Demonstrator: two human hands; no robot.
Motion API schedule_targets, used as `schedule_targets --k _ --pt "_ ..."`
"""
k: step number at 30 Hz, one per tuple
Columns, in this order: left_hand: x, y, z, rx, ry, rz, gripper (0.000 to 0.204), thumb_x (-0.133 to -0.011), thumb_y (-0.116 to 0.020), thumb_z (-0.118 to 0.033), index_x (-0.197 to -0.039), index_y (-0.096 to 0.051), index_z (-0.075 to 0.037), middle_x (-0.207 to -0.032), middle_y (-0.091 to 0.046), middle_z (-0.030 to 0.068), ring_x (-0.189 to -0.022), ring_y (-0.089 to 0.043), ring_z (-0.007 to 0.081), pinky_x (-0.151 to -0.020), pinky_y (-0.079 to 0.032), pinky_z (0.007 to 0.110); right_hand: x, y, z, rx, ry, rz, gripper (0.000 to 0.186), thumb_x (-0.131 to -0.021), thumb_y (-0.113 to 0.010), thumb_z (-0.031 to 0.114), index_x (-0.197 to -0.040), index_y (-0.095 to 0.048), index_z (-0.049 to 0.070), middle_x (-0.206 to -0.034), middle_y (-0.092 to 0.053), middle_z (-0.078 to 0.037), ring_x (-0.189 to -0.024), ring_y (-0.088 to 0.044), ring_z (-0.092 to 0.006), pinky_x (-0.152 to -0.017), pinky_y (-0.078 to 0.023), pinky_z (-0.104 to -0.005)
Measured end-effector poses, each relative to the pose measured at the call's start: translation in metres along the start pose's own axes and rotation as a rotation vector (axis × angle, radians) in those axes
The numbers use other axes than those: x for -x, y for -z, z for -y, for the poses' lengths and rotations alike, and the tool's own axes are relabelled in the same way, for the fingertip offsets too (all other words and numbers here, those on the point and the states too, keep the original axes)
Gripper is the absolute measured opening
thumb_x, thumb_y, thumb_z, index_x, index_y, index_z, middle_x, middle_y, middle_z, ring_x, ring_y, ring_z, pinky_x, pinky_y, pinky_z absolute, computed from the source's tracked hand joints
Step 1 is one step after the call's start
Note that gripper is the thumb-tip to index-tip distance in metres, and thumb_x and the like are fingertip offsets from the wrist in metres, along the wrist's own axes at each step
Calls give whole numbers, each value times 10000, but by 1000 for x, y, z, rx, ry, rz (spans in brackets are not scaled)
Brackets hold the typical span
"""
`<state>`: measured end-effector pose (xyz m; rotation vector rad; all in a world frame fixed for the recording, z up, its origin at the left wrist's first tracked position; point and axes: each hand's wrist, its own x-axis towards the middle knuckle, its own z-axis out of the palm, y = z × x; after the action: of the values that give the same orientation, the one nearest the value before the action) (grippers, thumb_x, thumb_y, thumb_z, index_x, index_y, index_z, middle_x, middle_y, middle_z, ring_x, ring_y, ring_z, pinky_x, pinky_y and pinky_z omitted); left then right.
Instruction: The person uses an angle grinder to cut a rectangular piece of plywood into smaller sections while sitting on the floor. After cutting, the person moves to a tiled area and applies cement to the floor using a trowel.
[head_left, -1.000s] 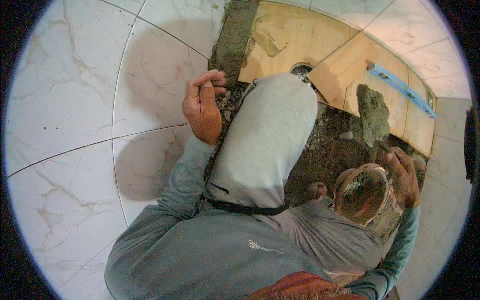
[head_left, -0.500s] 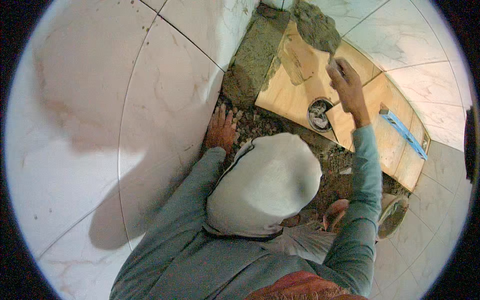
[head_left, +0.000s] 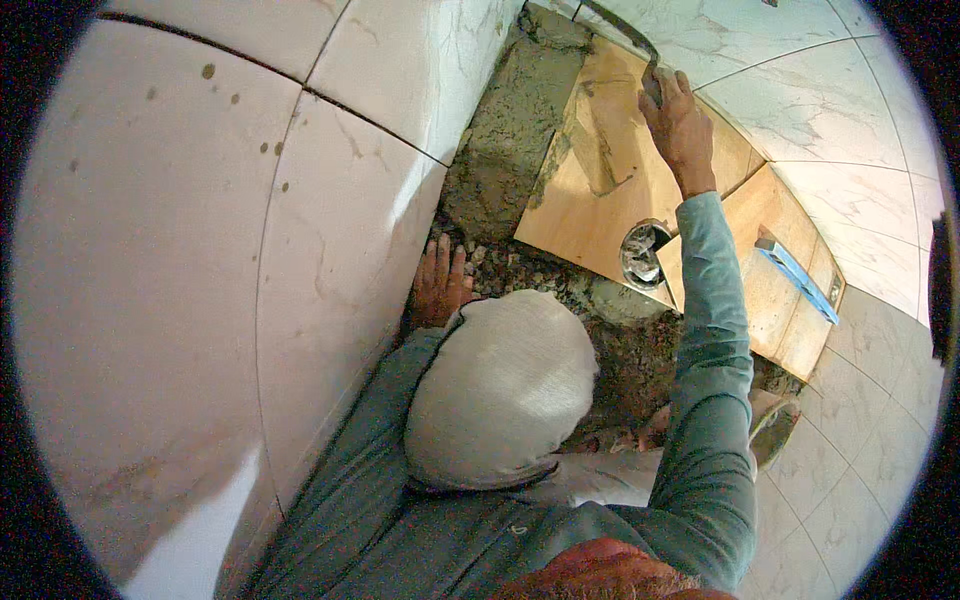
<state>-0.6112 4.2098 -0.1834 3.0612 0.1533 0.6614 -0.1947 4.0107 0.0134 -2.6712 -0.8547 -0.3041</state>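
My right hand [head_left: 680,130] grips the handle of a trowel [head_left: 632,32] by the far tile wall. The trowel's blade is seen nearly edge-on, and its far side is hidden. Below and left of that hand lies a wood-coloured board [head_left: 590,190] with grey smears on it. Grey mortar [head_left: 505,150] fills the strip between this board and the left wall. My left hand [head_left: 440,285] is flat with fingers apart on the gravel [head_left: 505,268] beside the wall.
A round pipe opening [head_left: 645,235], stuffed with whitish material, sits at the board's near edge. A blue spirit level [head_left: 800,282] lies on a second board [head_left: 730,215]. Marbled tiles [head_left: 180,250] rise on the left. My bent knee [head_left: 500,390] is in the middle.
My right hand has moved farther away and turned the trowel from face-on to nearly edge-on. The grey mortar lump seen at the trowel is out of sight. My left hand stays on the gravel.
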Motion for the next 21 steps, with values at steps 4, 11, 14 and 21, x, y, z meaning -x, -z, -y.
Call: schedule_targets --k 4,11,14,21 --pt "9 -4 0 -50 -55 113 668 -924 -624 -396 -1496 -442 -105 -1558 -421 172 -1413 -424 358 -1158 -344 518 15 -13 -2 285 5 127 389 -969 -551 244 -1324 -504 91 -1233 -611 -206 -914 -700 -376 -701 -593 -488" --pt "-7 11 0 -25 -42 132 631 -919 -590 -412 -1458 -503 -96 -1549 -431 182 -1406 -431 363 -1162 -327 515 54 -31 29 62 -81 337 463 -936 -629 257 -1360 -506 118 -1284 -591 -228 -924 -681 -428 -759 -573 -485" --pt "-9 14 1 42 -10 103 580 -932 -553 -394 -1425 -544 -90 -1545 -435 193 -1385 -454 372 -1152 -342 515 29 -36 22 75 15 62 440 -940 -617 267 -1347 -527 125 -1278 -605 -227 -940 -679 -421 -770 -570 -492" --pt "-11 14 2 69 -65 148 609 -937 -548 -396 -1447 -494 -67 -1535 -415 254 -1399 -423 421 -1135 -361 540 18 -77 27 87 104 21 231 -947 -561 185 -1160 -552 96 -1082 -615 -137 -902 -660 -381 -716 -562 -503"
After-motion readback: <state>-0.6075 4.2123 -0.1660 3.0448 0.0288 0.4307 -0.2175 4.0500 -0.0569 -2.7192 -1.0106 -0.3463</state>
